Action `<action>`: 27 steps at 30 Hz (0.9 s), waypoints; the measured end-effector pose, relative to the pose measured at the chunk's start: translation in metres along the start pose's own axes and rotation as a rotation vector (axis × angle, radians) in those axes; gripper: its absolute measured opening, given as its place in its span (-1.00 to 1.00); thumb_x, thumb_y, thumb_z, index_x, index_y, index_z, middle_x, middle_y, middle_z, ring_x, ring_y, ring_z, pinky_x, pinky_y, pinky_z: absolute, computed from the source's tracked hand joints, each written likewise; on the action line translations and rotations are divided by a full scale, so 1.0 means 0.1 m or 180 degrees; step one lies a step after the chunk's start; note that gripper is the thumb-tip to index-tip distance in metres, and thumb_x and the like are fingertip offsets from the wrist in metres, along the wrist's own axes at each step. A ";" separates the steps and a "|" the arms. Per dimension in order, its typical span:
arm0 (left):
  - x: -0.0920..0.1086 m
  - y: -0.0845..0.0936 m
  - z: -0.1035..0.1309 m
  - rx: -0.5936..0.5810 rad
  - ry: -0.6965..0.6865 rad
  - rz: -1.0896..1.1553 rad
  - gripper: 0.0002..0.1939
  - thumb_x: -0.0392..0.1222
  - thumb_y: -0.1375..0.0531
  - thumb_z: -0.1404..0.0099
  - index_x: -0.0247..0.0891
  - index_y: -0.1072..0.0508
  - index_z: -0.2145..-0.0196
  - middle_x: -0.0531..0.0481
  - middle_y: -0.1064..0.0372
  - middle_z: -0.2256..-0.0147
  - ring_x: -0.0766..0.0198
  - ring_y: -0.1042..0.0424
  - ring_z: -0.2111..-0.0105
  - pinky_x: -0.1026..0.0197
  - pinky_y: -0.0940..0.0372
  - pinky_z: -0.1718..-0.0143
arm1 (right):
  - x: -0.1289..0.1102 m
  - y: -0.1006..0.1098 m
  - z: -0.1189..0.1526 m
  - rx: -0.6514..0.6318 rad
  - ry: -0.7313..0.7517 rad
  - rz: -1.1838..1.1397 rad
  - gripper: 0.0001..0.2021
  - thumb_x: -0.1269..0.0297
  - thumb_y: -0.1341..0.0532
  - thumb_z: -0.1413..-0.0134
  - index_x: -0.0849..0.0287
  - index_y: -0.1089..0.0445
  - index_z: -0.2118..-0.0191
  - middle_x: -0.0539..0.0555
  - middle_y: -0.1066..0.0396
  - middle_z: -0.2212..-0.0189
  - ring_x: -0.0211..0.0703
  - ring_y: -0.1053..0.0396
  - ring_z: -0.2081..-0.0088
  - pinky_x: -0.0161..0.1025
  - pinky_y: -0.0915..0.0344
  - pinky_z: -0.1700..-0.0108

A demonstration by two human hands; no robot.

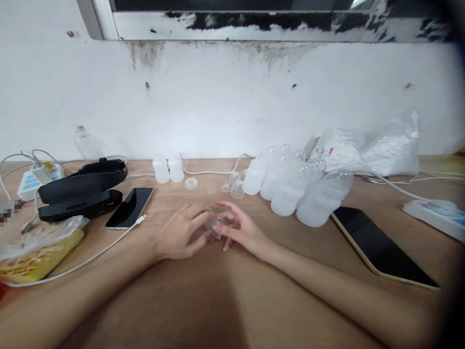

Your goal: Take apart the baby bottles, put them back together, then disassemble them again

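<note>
Over the middle of the table, my left hand [185, 229] and my right hand [247, 231] meet around a small clear bottle part [215, 225]. Fingers of both hands grip it, covering much of it, so its exact shape cannot be made out. Beyond my left hand, a translucent ring [191, 183] lies flat near two open white baby bottles [162, 169]. Past my right hand sit several clear domed pieces [237, 189]. A cluster of frosted baby bottles with clear domed caps [286, 191] stands right of those.
On the left lie a phone [130, 208], a black hard case [83, 189], a snack bag [43, 254] and a power strip [39, 179]. A larger phone [381, 247], another strip [436, 215] and plastic bags [385, 145] are right. A white cable [90, 257] crosses left.
</note>
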State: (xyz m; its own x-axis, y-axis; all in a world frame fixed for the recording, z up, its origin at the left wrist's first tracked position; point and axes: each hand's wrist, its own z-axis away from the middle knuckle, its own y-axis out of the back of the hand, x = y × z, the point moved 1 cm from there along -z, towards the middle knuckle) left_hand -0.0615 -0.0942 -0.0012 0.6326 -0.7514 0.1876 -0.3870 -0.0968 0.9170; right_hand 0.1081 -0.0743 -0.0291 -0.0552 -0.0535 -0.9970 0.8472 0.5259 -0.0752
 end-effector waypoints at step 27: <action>-0.24 0.10 -0.11 0.0584 0.1398 0.0966 -0.36 -0.04 -0.19 -0.04 -0.21 -0.07 -0.04 -0.09 -0.26 0.11 0.16 -0.34 0.22 0.12 -0.28 0.24 | -0.09 0.19 -0.02 0.0594 0.0349 -0.1118 -0.68 0.32 -0.28 0.17 0.17 -0.22 0.22 0.06 -0.32 0.31 -0.11 -0.39 0.25 -0.30 -0.33 0.42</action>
State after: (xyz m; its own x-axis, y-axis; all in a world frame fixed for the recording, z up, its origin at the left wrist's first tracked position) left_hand -0.0732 -0.0701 0.0074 0.6794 -0.4247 0.5983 -0.6806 -0.0601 0.7302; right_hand 0.1231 -0.0622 -0.0218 -0.4055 -0.1063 -0.9079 0.8476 0.3282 -0.4169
